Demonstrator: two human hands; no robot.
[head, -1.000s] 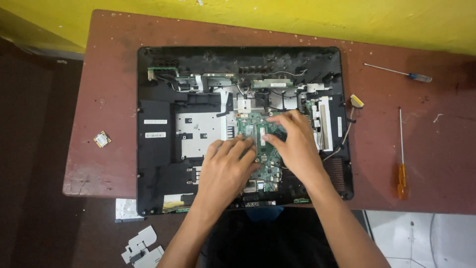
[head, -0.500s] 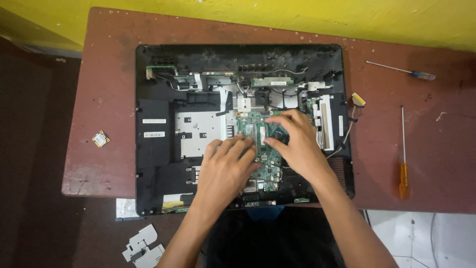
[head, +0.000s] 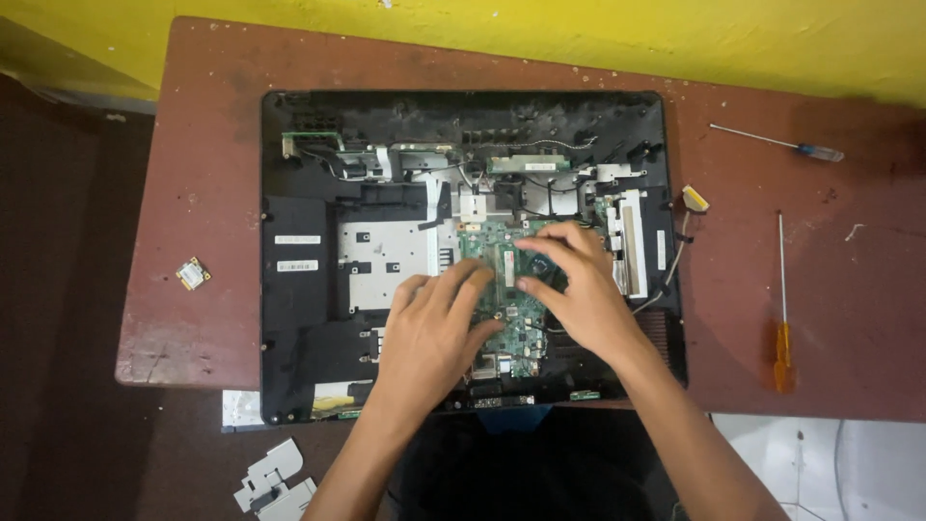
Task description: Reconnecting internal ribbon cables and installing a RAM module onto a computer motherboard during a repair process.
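Observation:
An opened black computer chassis [head: 299, 318] lies face down on a reddish-brown table [head: 212, 193], its insides bare. A green circuit board [head: 487, 246] sits in the middle, next to a silver metal shield [head: 391, 260]. My left hand [head: 434, 333] rests flat on the lower part of the board, fingers spread toward its centre. My right hand [head: 579, 289] lies on the board's right side, its fingertips pressing near the dark chip area. Both hands touch the board; neither visibly holds a tool. The board's middle is hidden under my hands.
A small blue-handled screwdriver [head: 776, 142] lies at the table's far right. An orange-handled screwdriver [head: 781, 318] lies near the right edge. A small square card [head: 193, 274] sits at the left. White plastic pieces [head: 270, 482] lie on the floor below. A yellow wall [head: 579, 29] runs behind.
My right hand has shifted slightly left over the board, and its fingers have moved closer to my left hand. The left hand stays almost in place.

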